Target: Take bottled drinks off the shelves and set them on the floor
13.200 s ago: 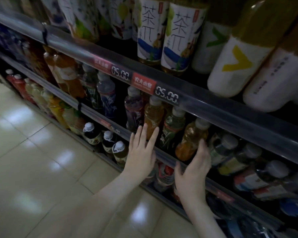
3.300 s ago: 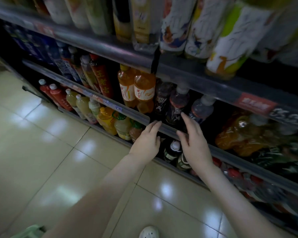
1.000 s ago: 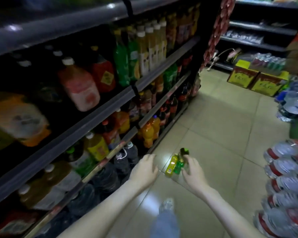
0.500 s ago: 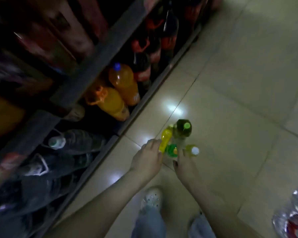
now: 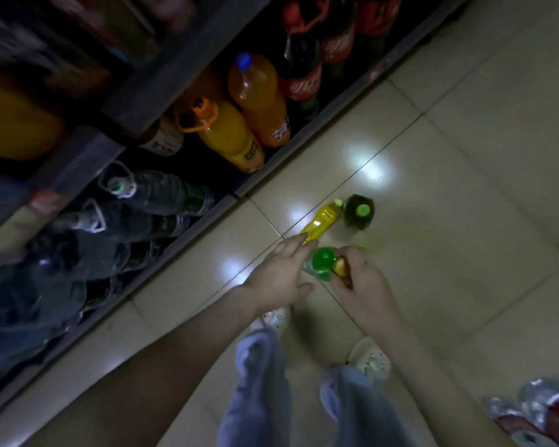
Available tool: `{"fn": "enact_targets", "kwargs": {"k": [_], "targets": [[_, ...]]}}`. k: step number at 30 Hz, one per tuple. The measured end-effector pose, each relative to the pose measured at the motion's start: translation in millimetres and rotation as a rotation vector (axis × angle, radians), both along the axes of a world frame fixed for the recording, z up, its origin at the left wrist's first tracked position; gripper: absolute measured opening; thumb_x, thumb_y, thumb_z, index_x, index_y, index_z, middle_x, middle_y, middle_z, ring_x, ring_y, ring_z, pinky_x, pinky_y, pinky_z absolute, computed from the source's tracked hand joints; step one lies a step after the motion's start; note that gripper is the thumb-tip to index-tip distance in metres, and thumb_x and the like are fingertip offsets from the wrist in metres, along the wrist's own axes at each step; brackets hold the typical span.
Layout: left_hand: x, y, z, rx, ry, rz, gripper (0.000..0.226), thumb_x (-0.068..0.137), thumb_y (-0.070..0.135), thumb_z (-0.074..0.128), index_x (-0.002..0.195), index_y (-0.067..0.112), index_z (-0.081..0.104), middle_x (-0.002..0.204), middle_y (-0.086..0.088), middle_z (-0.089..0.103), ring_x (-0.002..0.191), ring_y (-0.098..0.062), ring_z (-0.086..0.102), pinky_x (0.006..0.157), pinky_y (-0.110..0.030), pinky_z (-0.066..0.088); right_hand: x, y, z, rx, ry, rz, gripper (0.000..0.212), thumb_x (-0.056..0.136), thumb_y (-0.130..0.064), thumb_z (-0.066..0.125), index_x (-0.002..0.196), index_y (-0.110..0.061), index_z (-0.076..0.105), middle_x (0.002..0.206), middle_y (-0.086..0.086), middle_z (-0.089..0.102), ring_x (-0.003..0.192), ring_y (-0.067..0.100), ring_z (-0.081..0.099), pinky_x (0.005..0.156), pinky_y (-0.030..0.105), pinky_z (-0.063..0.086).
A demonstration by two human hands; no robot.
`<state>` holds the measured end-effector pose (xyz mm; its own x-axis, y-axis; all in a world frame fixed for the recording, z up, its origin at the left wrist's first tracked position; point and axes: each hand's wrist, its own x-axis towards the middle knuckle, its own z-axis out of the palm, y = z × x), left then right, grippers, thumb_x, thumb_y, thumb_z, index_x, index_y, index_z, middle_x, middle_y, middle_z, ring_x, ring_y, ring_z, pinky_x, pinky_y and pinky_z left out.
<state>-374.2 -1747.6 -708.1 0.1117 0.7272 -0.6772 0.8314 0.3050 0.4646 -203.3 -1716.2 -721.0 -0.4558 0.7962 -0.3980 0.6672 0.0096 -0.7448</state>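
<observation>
Green bottle (image 5: 319, 264) at left hand (image 5: 279, 275) fingertips; brown-topped bottle (image 5: 340, 270) gripped in right hand (image 5: 365, 285); yellow bottle (image 5: 321, 221) and dark bottle (image 5: 359, 211) just beyond.

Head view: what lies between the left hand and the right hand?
A green bottle sits between the left hand and the right hand, which grips a brown bottle; the head view shows this.

Covered by hands, lost to blur, or cropped at the edge.
The right hand (image 5: 365, 285) curls over a brownish object (image 5: 340, 268), too hidden to identify. The left hand (image 5: 281, 272) covers the near end of the yellow bottle (image 5: 321, 221) and part of the green bottle (image 5: 320, 262). Blur smears the upper-shelf goods (image 5: 46, 59); the frame's right edge cuts the wrapped water bottles (image 5: 536, 411).
</observation>
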Motion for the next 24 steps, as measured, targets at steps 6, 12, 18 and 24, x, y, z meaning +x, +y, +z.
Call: {"fn": "enact_targets", "kwargs": {"k": [6, 12, 18, 24], "targets": [[55, 36, 186, 0.278, -0.147, 0.283, 0.074, 0.073, 0.025, 0.080, 0.137, 0.015, 0.044, 0.135, -0.009, 0.052, 0.125, -0.026, 0.048, 0.100, -0.025, 0.037, 53, 51, 244, 0.083, 0.299, -0.090, 0.038, 0.078, 0.000, 0.073, 0.099, -0.025, 0.056, 0.091, -0.015, 0.051, 0.076, -0.006, 0.052, 0.067, 0.006, 0.041], [84, 87, 353, 0.429, -0.255, 0.545, 0.074, 0.059, 0.054, 0.078, 0.124, 0.034, 0.051, 0.104, 0.012, 0.066, 0.097, -0.007, 0.061, 0.082, -0.024, 0.048, 67, 114, 389, 0.004, 0.295, -0.022, 0.062, 0.080, -0.019, 0.077, 0.133, -0.027, 0.045, 0.121, -0.009, 0.057, 0.103, -0.007, 0.054, 0.091, 0.016, 0.046], [68, 112, 459, 0.581, -0.315, 0.598, 0.047, 0.068, 0.042, 0.079, 0.109, 0.029, 0.060, 0.091, 0.016, 0.065, 0.086, 0.001, 0.061, 0.067, -0.011, 0.044, 52, 154, 485, -0.124, 0.294, 0.171, 0.053, 0.080, -0.050, 0.068, 0.127, -0.031, 0.053, 0.116, -0.014, 0.067, 0.109, 0.001, 0.061, 0.095, 0.032, 0.048], [32, 153, 551, 0.698, -0.307, 0.519, 0.051, 0.067, 0.046, 0.080, 0.110, 0.027, 0.060, 0.094, 0.015, 0.066, 0.086, 0.000, 0.062, 0.070, -0.017, 0.050, 12, 205, 571, -0.041, 0.379, 0.171, 0.016, 0.091, -0.022, 0.062, 0.106, -0.017, 0.061, 0.089, -0.001, 0.068, 0.075, 0.004, 0.066, 0.067, 0.024, 0.055]]}}
